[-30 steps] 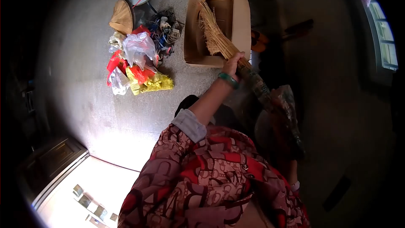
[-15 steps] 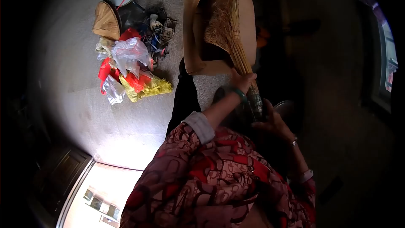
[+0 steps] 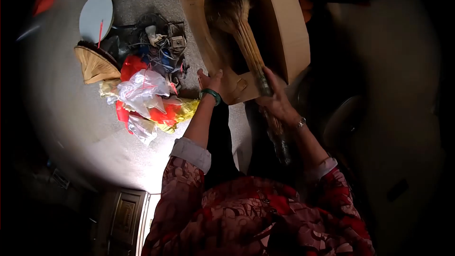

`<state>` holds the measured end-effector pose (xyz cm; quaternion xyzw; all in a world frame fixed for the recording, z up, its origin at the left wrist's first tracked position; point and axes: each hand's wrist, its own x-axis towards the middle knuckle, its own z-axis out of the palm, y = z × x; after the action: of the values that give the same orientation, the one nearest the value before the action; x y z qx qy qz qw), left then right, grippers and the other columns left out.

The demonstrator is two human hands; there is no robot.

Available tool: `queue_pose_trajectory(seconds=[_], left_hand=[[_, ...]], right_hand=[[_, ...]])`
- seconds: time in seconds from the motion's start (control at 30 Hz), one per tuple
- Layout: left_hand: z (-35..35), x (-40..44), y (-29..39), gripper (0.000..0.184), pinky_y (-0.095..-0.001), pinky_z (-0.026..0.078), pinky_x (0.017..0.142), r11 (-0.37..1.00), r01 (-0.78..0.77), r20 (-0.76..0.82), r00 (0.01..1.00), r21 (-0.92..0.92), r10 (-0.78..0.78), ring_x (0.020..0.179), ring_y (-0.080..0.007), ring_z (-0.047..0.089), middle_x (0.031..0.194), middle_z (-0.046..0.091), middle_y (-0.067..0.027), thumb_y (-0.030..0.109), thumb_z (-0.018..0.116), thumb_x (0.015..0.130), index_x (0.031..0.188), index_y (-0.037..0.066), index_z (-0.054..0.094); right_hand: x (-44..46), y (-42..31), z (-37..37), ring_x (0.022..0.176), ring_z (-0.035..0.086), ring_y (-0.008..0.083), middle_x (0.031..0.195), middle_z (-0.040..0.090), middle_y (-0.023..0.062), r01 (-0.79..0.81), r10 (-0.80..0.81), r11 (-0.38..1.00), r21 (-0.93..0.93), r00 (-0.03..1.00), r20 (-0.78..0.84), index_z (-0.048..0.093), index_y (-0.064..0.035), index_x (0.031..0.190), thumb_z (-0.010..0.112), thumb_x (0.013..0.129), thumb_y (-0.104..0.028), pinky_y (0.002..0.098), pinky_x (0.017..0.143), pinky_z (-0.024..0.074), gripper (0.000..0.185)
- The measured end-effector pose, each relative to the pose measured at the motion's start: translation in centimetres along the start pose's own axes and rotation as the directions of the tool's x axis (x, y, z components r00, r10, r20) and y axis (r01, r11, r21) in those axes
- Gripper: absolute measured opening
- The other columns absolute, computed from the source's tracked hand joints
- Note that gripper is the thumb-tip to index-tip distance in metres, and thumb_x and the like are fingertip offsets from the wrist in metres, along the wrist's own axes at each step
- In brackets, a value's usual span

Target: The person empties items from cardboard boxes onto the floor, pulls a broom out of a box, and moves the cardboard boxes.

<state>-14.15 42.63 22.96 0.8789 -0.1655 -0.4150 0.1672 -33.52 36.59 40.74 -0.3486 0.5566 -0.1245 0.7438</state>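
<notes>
My right hand (image 3: pixel 278 98) is closed round the handle of a straw broom (image 3: pixel 251 50). The broom's brush end is inside a large open cardboard box (image 3: pixel 295 33), and the handle's lower end hangs below my hand toward my legs. My left hand (image 3: pixel 210 80), with a green bangle at the wrist, is at the box's near left corner. Its thumb lies along the cardboard and its fingers are on the outer side, gripping the edge. Shadow hides much of the box's inside.
Left of the box lie plastic bags (image 3: pixel 142 87), a heap of cables and small parts (image 3: pixel 163 42), a straw hat (image 3: pixel 97 64) and a round-topped stool (image 3: pixel 96 16). A wooden door (image 3: pixel 125 218) stands behind on the left. Deep shadow covers the right side.
My left hand has let go of the broom and moved left onto the box edge. The right hand now grips the handle. The broom's brush has gone deeper into the box, which appears closer.
</notes>
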Motion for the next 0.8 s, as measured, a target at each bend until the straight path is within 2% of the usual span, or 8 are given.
queue_pose_trajectory(seconds=[0.17,0.23,0.27,0.33,0.4,0.53,0.7,0.8], left_hand=[[2.0,6.4,-2.2,0.052,-0.0377,0.044,0.085,0.985,-0.164,0.186,0.967,-0.059,0.172,0.102,-0.0333,0.055,0.11,0.057,-0.021,0.026,0.065,0.075,0.114,-0.003,0.048],[2.3,6.4,-2.5,0.037,-0.035,0.044,0.083,0.959,-0.229,0.187,0.948,-0.166,0.259,0.097,-0.0308,0.058,0.105,0.061,-0.0169,0.019,0.06,0.079,0.111,0.0,0.052],[2.4,6.7,-2.8,0.037,-0.035,0.044,0.083,0.961,-0.225,0.187,0.949,-0.16,0.254,0.097,-0.0308,0.058,0.105,0.061,-0.0169,0.019,0.06,0.079,0.111,0.0,0.052],[2.8,6.6,-3.0,0.037,-0.0351,0.044,0.083,0.948,-0.281,0.145,0.942,-0.15,0.303,0.096,-0.0293,0.059,0.105,0.061,-0.0172,0.018,0.059,0.08,0.112,0.0,0.052],[2.3,6.1,-1.6,0.038,-0.035,0.044,0.083,0.961,-0.236,0.163,0.952,-0.142,0.258,0.095,-0.0287,0.059,0.105,0.061,-0.017,0.018,0.06,0.08,0.112,0.0,0.052],[2.1,6.0,-1.3,0.033,-0.0323,0.045,0.083,0.972,-0.181,0.132,0.971,-0.152,0.201,0.096,-0.0222,0.06,0.103,0.063,-0.0129,0.017,0.063,0.079,0.106,-0.002,0.057],[2.5,6.7,-2.6,0.035,-0.0325,0.044,0.083,0.96,-0.214,0.152,0.958,-0.178,0.242,0.096,-0.0231,0.059,0.104,0.062,-0.0134,0.015,0.061,0.08,0.11,-0.001,0.054],[2.7,6.5,-2.8,0.034,-0.0328,0.045,0.081,0.949,-0.222,0.141,0.956,-0.224,0.257,0.093,-0.0241,0.059,0.103,0.062,-0.013,0.013,0.06,0.08,0.11,0.0,0.052]], right_hand=[[11.6,3.3,1.7,0.066,0.055,0.015,0.098,0.055,0.0104,-0.019,0.019,1.0,-0.011,1.0,-0.019,0.019,-0.0188,0.141,0.054,0.078,-0.003,0.0272,0.057,0.0465,0.074],[14.1,9.3,2.3,0.057,0.054,0.0135,0.091,0.057,0.0107,0.296,-0.384,0.841,-0.453,0.916,-0.114,0.018,-0.0204,0.141,0.052,0.081,-0.007,0.0268,0.054,0.0467,0.07],[13.4,10.7,1.8,0.057,0.054,0.0135,0.091,0.057,0.0107,0.293,-0.379,0.844,-0.448,0.918,-0.113,0.018,-0.0204,0.141,0.052,0.081,-0.007,0.0268,0.054,0.0467,0.07],[8.5,11.7,-0.9,0.067,0.061,0.0227,0.097,0.059,0.0195,-0.033,-0.01,0.934,-0.355,0.993,-0.119,0.018,-0.0204,0.141,0.053,0.079,-0.01,0.0301,0.059,0.0494,0.072],[3.9,9.8,-3.0,0.067,0.063,0.025,0.102,0.059,0.0216,-0.383,0.367,0.868,-0.316,0.924,-0.11,0.017,-0.0205,0.141,0.054,0.077,-0.01,0.0307,0.062,0.0505,0.074],[-0.3,3.8,-2.8,0.063,0.06,0.021,0.097,0.061,0.0178,-0.351,0.342,0.911,-0.216,0.936,-0.079,0.018,-0.0206,0.141,0.055,0.077,-0.008,0.0303,0.062,0.0496,0.075],[5.8,1.6,-0.9,0.058,0.055,0.0209,0.082,0.06,0.013,-0.095,0.088,0.991,-0.095,0.993,-0.073,0.022,-0.0173,0.14,0.053,0.08,-0.01,0.0329,0.057,0.0456,0.068],[12.3,5.2,-0.7,0.05,0.052,0.0137,0.075,0.056,0.0081,0.157,-0.192,0.93,-0.332,0.979,-0.075,0.019,-0.0211,0.141,0.051,0.082,-0.008,0.029,0.049,0.0449,0.068]])
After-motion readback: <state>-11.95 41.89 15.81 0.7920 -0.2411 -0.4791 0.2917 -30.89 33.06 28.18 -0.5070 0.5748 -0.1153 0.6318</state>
